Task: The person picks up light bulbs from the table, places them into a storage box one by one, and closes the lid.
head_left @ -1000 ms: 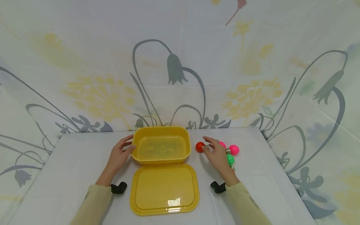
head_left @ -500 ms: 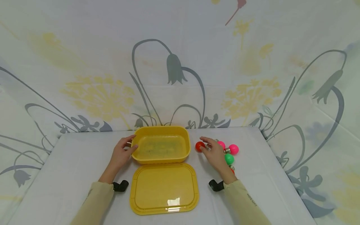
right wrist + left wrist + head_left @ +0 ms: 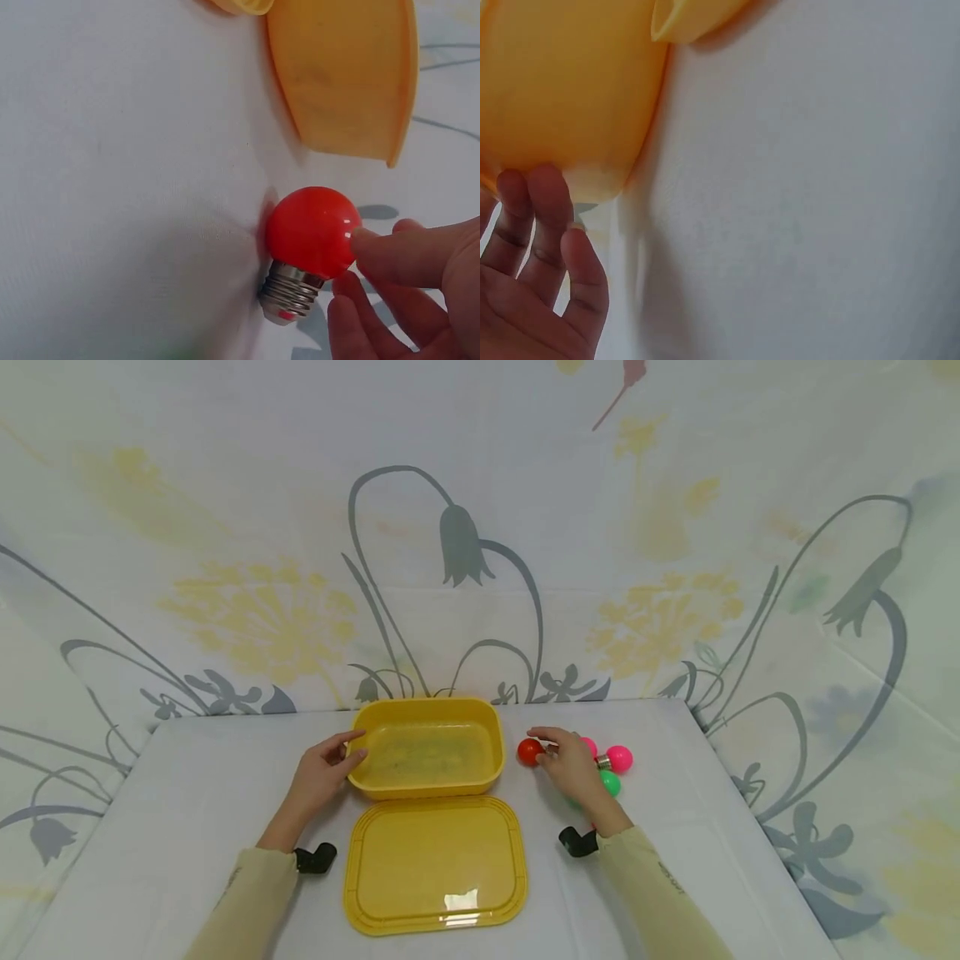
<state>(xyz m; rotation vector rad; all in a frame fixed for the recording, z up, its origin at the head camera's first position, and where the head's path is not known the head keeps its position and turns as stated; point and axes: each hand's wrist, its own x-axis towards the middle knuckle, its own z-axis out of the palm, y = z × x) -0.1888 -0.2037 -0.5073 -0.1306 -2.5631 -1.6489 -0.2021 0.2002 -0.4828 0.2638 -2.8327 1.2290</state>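
Observation:
An oblong yellow plastic box [image 3: 427,792] stands lidless at the table's far side. My left hand [image 3: 318,781] is at its left end, with fingertips over the rim in the head view; in the left wrist view, relaxed fingers [image 3: 549,217] meet the outer wall. Right of the box lies a red light bulb [image 3: 311,229] with a silver screw base. My right hand [image 3: 573,772] reaches over it, fingers loosely spread, and one fingertip touches the round side in the right wrist view. Part of the screw base is hidden by this hand in the head view.
A yellow lid [image 3: 435,868] lies flat in front of the box. Behind and beside my right hand are a pink bulb [image 3: 619,758], another pink bulb [image 3: 588,746] and a green bulb [image 3: 611,783], partly covered by the hand. A patterned cloth [image 3: 480,610] hangs behind the table.
My left hand has shifted slightly right, its fingertips now over the box rim. My right hand has moved a little left over the red bulb. The box and the bulb have stayed in place.

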